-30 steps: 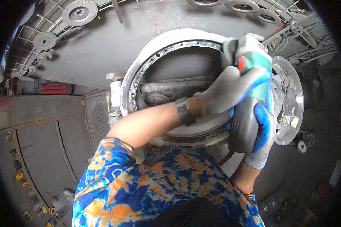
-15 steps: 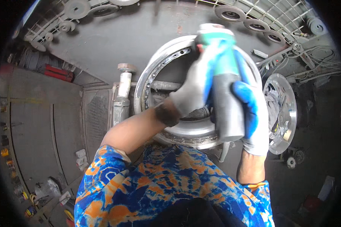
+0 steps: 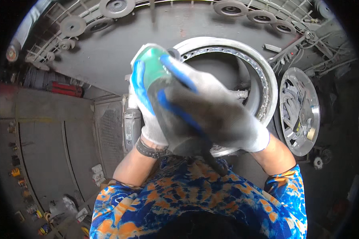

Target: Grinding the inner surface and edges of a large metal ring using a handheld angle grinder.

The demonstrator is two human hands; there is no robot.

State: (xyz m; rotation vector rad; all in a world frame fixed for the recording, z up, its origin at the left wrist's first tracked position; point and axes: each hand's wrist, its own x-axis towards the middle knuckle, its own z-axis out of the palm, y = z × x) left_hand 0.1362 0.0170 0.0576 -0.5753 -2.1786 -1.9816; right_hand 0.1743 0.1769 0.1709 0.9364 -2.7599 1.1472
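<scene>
Both of my hands wear white gloves with blue palms and fingers. They hold an angle grinder (image 3: pixel 159 85) with a green front part and a dark grey body, tilted toward the upper left. Around the green part wraps my left hand (image 3: pixel 145 105). My right hand (image 3: pixel 215 101) closes over the grey body, its fingers crossing the top. Any disc on the grinder is mostly hidden. Behind and below the tool stands a large silver wheel rim (image 3: pixel 269 93) with a row of holes along its inner ring; the grinder and my hands cover its left and lower parts.
A metal cylinder stand (image 3: pixel 132 123) is left of the rim. To the right, a second silver rim (image 3: pixel 311 139) holds gloves and small items. Grinding discs (image 3: pixel 230 8) hang on a wire rack at the back. Cables (image 3: pixel 319 55) run at the back right.
Both hands have swung the grinder from over the rim's right side to its left. Its front end now leans up and left, and more of the rim's right side shows.
</scene>
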